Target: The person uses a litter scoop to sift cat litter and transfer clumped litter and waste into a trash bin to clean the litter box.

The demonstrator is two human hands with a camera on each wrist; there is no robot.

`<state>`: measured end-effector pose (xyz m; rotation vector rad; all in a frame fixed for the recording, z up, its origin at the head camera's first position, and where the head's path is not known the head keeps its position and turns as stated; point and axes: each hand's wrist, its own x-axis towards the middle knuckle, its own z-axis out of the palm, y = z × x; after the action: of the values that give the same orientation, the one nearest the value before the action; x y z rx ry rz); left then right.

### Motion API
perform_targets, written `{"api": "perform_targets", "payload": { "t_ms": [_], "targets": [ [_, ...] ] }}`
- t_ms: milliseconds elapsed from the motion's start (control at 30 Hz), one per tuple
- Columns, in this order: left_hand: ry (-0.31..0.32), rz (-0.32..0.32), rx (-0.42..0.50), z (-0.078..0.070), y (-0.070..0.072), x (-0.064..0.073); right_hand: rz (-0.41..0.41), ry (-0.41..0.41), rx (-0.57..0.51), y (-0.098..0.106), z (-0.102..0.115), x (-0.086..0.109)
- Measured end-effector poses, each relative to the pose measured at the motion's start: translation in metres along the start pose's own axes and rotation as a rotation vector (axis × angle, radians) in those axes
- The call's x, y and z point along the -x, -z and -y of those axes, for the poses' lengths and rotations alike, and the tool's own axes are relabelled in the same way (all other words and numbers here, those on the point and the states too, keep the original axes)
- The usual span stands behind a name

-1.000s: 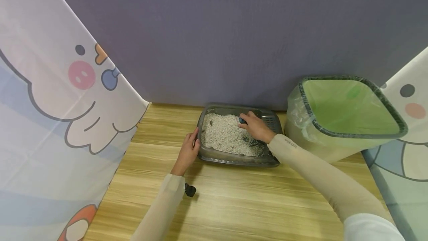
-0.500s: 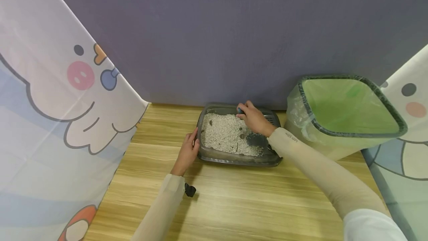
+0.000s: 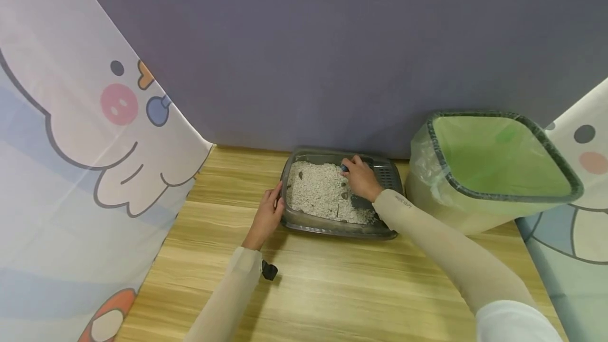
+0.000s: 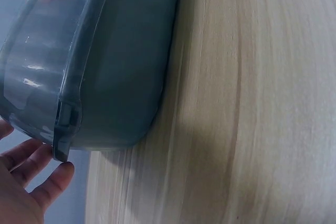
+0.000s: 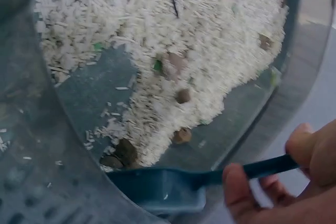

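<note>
A grey litter box point(image 3: 339, 228) holds pale pellet litter point(image 3: 315, 189) with several brown clumps. In the head view my left hand point(image 3: 266, 218) touches the box's left rim from outside. The left wrist view shows its relaxed fingers and thumb point(image 4: 52, 182) at the rim's corner. Over the back right of the box, my right hand point(image 3: 363, 178) grips the handle of a blue-teal litter scoop point(image 5: 163, 187). In the right wrist view the scoop's bowl lies low in the box, next to dark clumps point(image 5: 123, 153) and a bare patch of floor point(image 5: 97, 87).
Right of the litter box stands a large bin point(image 3: 503, 194) with a translucent green bag folded over its dark rim. A grey-purple wall point(image 3: 304, 57) rises close behind. Wooden tabletop point(image 3: 342, 284) lies in front. Printed cartoon sheets point(image 3: 71, 199) border both sides.
My right hand moved back with the scoop, then came slightly nearer again. The bare patch and clumps beside it came into view as the scoop left that spot. My left hand has stayed put.
</note>
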<state>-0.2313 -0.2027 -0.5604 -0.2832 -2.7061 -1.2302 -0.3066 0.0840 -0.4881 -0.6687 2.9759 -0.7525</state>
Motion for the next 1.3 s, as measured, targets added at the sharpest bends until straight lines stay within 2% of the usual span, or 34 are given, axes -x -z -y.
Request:
{"api": "perform_targets", "payload": {
  "t_ms": [200,300,400,500,700,1067,1233,1300],
  "targets": [
    [-0.007,0.011,0.002,0.0,0.002,-0.001,-0.018,0.011,-0.301,0.018,-0.003,-0.007],
    [-0.002,0.018,-0.001,0.001,0.001,-0.001,-0.02,0.004,-0.391,0.026,-0.007,-0.007],
    [-0.001,0.013,0.004,0.001,0.001,-0.001,-0.018,-0.003,-0.407,0.034,-0.01,-0.003],
    [-0.002,0.005,0.012,0.0,0.0,-0.002,-0.023,-0.014,-0.376,0.039,-0.014,0.001],
    [-0.002,0.006,0.007,0.0,0.0,-0.002,-0.024,-0.054,-0.316,0.036,-0.025,0.009],
    [0.009,0.008,-0.003,-0.001,0.001,-0.001,-0.081,-0.009,-0.531,0.028,-0.041,0.014],
    [0.015,0.005,0.003,-0.001,0.001,-0.001,-0.174,0.025,-0.547,0.04,-0.035,0.032],
    [0.016,0.002,0.006,-0.002,0.002,-0.001,-0.188,0.011,-0.511,0.044,-0.031,0.043]
  ]
}}
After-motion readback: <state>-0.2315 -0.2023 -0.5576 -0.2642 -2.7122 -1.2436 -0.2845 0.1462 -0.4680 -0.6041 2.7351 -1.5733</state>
